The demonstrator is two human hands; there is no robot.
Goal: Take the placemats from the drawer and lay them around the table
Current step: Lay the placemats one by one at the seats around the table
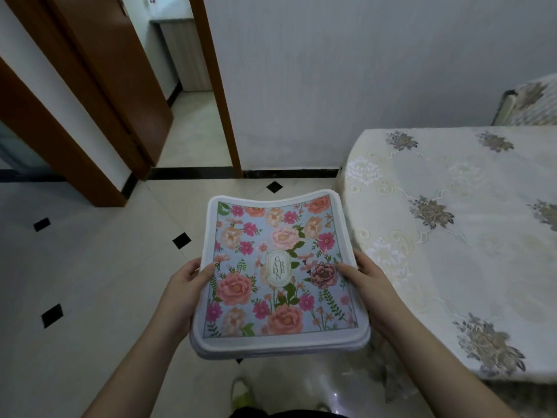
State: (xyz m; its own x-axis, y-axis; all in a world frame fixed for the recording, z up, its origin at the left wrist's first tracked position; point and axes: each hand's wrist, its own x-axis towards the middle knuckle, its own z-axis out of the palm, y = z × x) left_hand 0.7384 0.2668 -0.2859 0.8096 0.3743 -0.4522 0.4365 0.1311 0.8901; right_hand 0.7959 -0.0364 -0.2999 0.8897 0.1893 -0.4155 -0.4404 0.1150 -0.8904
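Carrying the stack of placemats [278, 276] toward the bench [452, 236].
Left hand [187, 285] and right hand [366, 282] are pinching its side edges at lower centre; better keeping it level, so the sagging mats are not sliding apart.

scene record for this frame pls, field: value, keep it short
held item: stack of floral placemats, top one printed with flowers and a "GARDEN" label
left hand: left hand grips the stack's left edge, thumb on top
right hand: right hand grips the right edge, thumb on top
stack position: over the tiled floor, just left of the table, not on it
table: table on the right, under a cream floral tablecloth
placemats laid: none visible on the table
background: brown doors, chair behind the table
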